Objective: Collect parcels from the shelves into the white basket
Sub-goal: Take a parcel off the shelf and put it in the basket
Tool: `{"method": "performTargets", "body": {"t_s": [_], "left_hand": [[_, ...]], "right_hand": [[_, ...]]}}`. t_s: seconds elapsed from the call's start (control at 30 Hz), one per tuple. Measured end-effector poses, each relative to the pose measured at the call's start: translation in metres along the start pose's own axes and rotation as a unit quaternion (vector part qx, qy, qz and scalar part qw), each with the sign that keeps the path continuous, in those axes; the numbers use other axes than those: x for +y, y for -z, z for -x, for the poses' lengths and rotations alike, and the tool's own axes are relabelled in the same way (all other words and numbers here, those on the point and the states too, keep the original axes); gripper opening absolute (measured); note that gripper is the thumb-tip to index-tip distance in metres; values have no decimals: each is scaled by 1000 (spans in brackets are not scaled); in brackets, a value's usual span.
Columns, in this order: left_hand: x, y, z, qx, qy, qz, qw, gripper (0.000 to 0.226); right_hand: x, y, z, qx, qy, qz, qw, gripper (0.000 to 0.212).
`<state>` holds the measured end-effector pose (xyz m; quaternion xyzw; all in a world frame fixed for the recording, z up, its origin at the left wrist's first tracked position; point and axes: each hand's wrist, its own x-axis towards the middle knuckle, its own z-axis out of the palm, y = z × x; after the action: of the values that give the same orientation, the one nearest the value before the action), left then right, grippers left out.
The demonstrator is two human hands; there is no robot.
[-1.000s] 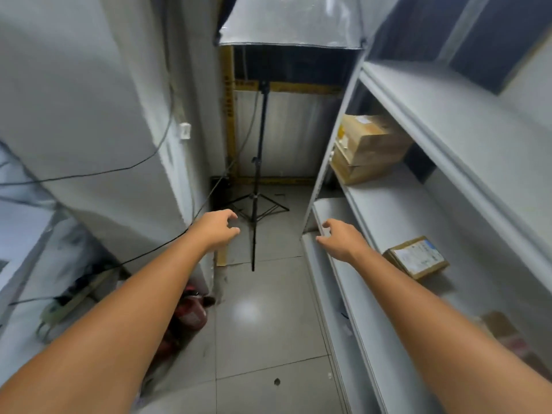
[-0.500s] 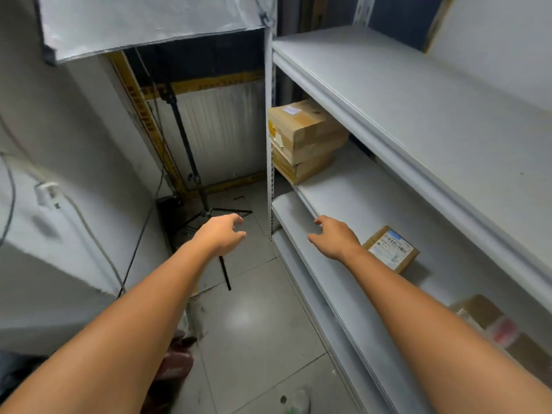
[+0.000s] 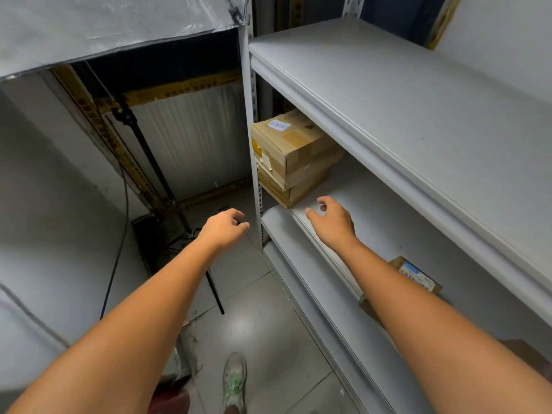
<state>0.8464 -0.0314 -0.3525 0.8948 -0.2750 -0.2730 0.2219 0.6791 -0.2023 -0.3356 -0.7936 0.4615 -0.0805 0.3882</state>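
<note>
**Both hands empty at the rack**

White rack (image 3: 403,124) fills my right side; box stack (image 3: 294,153) sits at the far end of the middle shelf (image 3: 376,210), against the upright (image 3: 254,174); black stand (image 3: 140,144) is on the floor left of the rack; right hand (image 3: 331,221) is over that shelf's front edge, just short of the stack, fingers loosely curled, gripping nothing; left hand (image 3: 222,230) hangs over the aisle beside the upright, loosely curled, also empty; small labelled parcel (image 3: 418,276) lies on the same shelf, partly hidden by my right forearm; shoe (image 3: 235,380) at bottom.
</note>
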Motion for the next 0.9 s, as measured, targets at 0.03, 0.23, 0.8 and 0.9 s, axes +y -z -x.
{"method": "performTargets", "body": {"t_s": [0.03, 0.23, 0.8, 0.9], "left_hand": [[1, 3, -13, 3, -7, 13, 1000, 45], [17, 22, -85, 27, -51, 131, 990, 54], [70, 60, -190, -32, -136, 285, 948, 87], [69, 64, -185, -36, -128, 291, 947, 86]], "right_hand": [[-3, -4, -8, 11, -4, -22, 1000, 50], [-29, -24, -55, 79, -18, -132, 988, 55], [-70, -40, -126, 108, -118, -418, 894, 82], [-71, -42, -125, 106, -122, -426, 890, 81]]}}
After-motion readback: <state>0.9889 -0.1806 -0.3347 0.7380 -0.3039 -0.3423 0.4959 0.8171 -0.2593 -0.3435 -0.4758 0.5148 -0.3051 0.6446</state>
